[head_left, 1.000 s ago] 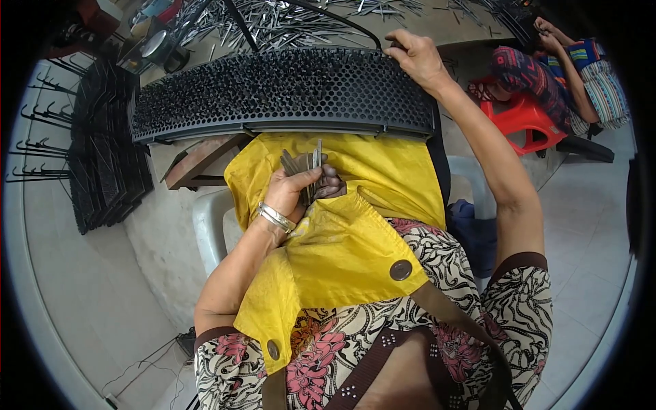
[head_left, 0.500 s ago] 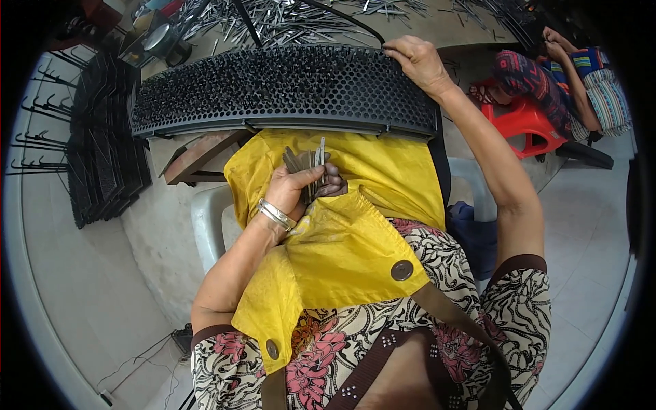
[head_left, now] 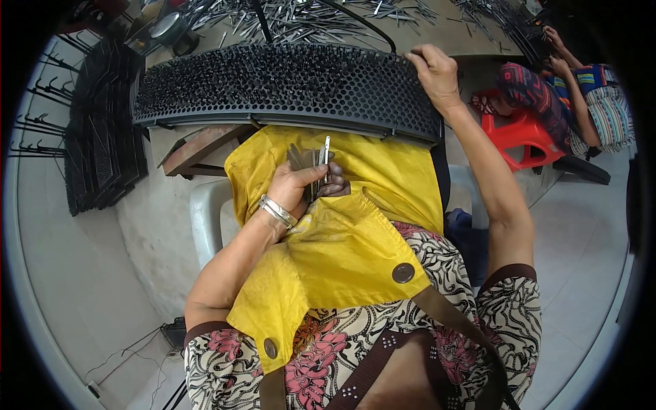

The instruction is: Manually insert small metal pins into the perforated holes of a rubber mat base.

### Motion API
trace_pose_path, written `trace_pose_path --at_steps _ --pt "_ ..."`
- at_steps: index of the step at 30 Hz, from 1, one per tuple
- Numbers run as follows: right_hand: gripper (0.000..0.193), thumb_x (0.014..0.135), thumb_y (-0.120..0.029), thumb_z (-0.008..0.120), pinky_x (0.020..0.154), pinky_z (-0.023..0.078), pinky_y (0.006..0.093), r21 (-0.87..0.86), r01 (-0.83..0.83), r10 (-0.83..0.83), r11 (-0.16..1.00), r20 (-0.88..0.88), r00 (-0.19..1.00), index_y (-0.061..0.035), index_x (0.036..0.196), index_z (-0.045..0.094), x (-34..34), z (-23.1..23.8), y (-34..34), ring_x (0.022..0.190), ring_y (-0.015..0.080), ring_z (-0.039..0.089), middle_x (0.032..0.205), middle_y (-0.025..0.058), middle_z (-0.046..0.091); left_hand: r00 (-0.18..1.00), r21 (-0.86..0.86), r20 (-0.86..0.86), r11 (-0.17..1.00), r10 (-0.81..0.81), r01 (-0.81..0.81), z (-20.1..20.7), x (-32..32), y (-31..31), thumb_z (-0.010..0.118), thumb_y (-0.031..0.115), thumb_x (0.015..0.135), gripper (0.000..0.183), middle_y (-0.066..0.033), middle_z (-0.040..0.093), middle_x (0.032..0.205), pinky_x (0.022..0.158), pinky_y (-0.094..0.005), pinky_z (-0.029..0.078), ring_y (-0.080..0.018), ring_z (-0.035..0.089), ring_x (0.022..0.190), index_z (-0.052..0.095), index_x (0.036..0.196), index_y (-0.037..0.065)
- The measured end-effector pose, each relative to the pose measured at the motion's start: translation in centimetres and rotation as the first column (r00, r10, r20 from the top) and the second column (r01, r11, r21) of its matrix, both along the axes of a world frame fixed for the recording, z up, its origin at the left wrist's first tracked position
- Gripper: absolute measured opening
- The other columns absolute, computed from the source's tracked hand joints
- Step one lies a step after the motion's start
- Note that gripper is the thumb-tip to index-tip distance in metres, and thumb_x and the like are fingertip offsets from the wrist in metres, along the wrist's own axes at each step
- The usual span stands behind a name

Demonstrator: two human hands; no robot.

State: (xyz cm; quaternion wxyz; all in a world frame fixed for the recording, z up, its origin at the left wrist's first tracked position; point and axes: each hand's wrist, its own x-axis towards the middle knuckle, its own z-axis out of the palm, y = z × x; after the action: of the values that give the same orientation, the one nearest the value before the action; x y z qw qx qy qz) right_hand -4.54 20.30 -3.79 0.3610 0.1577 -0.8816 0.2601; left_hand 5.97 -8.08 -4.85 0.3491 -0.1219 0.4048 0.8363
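My left hand point(head_left: 304, 183) is closed round a bundle of thin, flat metal strips point(head_left: 326, 149), held upright above my lap. One bright strip stands higher than the others beside my thumb. Just beyond the lap lies a long black perforated rack point(head_left: 355, 85). Many dark strip ends stick up from its left and middle holes, while bare holes show toward the right. At the rack's far right corner is my right hand point(head_left: 436, 72), with thumb and fingers pinched together at the edge. Whether a strip is between those fingertips cannot be made out.
Loose metal strips point(head_left: 307, 24) lie heaped on the table beyond the rack. A stack of black racks with hooked rods point(head_left: 106, 130) stands at left. A lidded metal can point(head_left: 172, 33) sits at far left. At right, another person point(head_left: 581, 102) sits near a red stool point(head_left: 523, 140).
The view has shifted slightly, moving the rack a little in the picture. My right hand stays by the rack's right corner, and my left hand keeps its hold on the strips.
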Motion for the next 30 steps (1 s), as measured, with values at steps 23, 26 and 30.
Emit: trace_pose_path --at_steps 23,26,30 --pt "0.008 0.074 -0.002 0.061 0.054 0.041 0.0168 -0.721 -0.018 0.531 0.693 0.494 0.689 0.0025 0.081 0.060 10.0 0.6 -11.7 0.061 0.0039 0.051 0.068 0.0009 0.057 0.995 -0.007 -0.068 0.997 -0.072 0.071 0.6 0.1 -0.1 0.053 0.002 0.078 0.021 -0.0155 0.059 0.087 0.070 -0.0331 0.051 -0.0236 0.060 0.077 0.050 0.097 -0.005" --pt "0.008 0.074 -0.002 0.062 0.053 0.041 0.0171 -0.694 0.023 0.358 0.719 0.398 0.845 0.0018 0.081 0.060 8.5 1.6 -9.8 0.058 0.0047 0.050 0.067 0.0002 0.057 0.999 0.026 0.024 0.999 0.042 -0.043 0.3 0.0 -0.1 0.048 0.001 0.081 0.021 -0.0166 0.056 0.092 0.073 -0.0321 0.051 -0.0245 0.059 0.082 0.047 0.100 -0.007" --pt "0.009 0.075 -0.003 0.062 0.052 0.040 0.0172 -0.680 0.113 0.116 0.725 0.282 0.953 0.0023 0.081 0.061 5.3 2.4 -5.5 0.058 0.0044 0.049 0.066 0.0003 0.056 0.994 0.017 0.041 0.995 0.100 -0.101 -0.1 -0.4 -0.3 0.044 0.000 0.082 0.021 -0.0174 0.054 0.098 0.077 -0.0324 0.050 -0.0261 0.056 0.091 0.047 0.101 -0.008"
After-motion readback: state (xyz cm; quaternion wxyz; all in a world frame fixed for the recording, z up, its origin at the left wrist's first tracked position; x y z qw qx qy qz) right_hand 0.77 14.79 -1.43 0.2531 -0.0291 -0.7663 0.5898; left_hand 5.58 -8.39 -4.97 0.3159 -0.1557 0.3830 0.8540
